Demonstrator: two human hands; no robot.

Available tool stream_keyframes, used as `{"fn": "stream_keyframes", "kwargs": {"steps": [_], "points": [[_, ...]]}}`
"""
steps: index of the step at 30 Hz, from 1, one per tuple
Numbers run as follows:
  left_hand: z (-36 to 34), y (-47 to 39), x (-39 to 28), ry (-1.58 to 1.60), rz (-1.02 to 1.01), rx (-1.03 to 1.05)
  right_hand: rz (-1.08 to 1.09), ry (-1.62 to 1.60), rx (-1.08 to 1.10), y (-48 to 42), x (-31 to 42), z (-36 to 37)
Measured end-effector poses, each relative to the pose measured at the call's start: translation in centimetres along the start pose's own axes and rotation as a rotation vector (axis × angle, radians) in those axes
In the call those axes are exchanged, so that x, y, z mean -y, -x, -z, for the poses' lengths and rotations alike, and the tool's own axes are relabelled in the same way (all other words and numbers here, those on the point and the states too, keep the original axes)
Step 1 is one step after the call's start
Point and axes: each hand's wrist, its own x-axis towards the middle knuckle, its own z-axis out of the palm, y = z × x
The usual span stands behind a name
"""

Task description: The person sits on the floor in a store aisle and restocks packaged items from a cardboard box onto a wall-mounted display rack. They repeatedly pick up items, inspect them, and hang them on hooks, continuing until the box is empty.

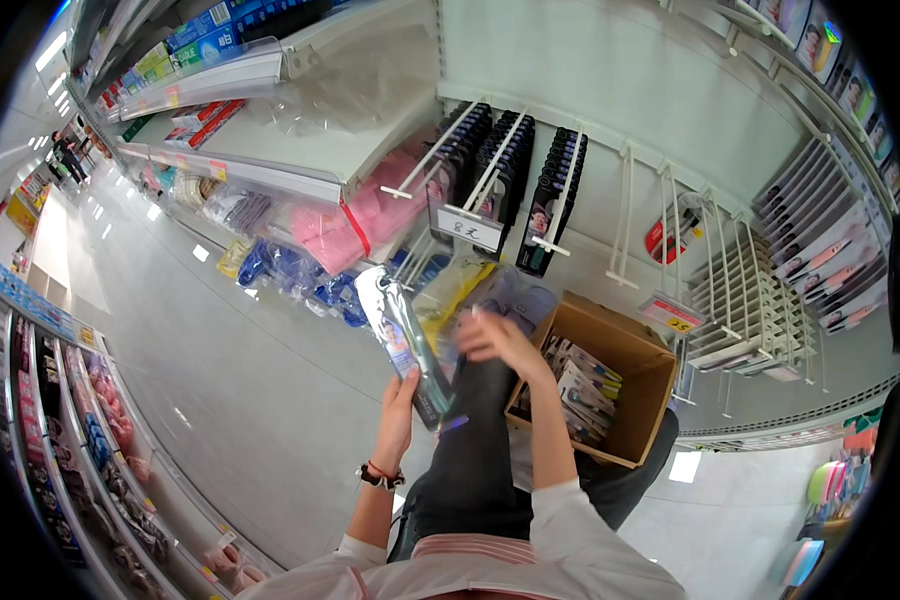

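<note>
My left hand [399, 420] grips the lower part of a long blister package [406, 341], dark at its lower end, with a picture of a person on its front. Its top end is shiny and catches the light. To the right of it, my right hand [495, 341], slightly blurred, is raised with its fingers apart and nothing in them, above my dark trouser leg. An open cardboard box [649, 397] stands to the right of that hand, holding several packaged items [589, 394] on white backing cards.
Ahead, black packages [555, 195] hang on white display hooks [622, 217]. Grey-white cards [757, 300] hang farther right. A pink bagged item [360, 214] and blue bagged slippers [300, 274] lie at the lower shelf. Another shelf unit [172, 480] runs along the left. A person [67, 156] stands far off.
</note>
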Motion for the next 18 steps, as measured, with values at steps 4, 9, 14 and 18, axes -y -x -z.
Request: {"fn": "stream_keyframes", "kwargs": {"steps": [4,9,14,18], "points": [[-4.0,0.3,-2.1,0.052,0.034,0.235,0.072,0.246,0.151,7.7,-1.7,-1.7],[-5.6,0.5,-1.4,0.057,0.120,0.268,0.166,0.148,-0.113,8.7,-0.5,-2.9],[-4.9,0.7,-1.1,-0.009,0.120,0.227,0.289,0.201,-0.254,7.5,0.5,-2.3],[-4.1,1.1,-1.6,-0.025,0.154,0.295,0.304,0.269,-0.280,7.4,0.0,-2.4]]}}
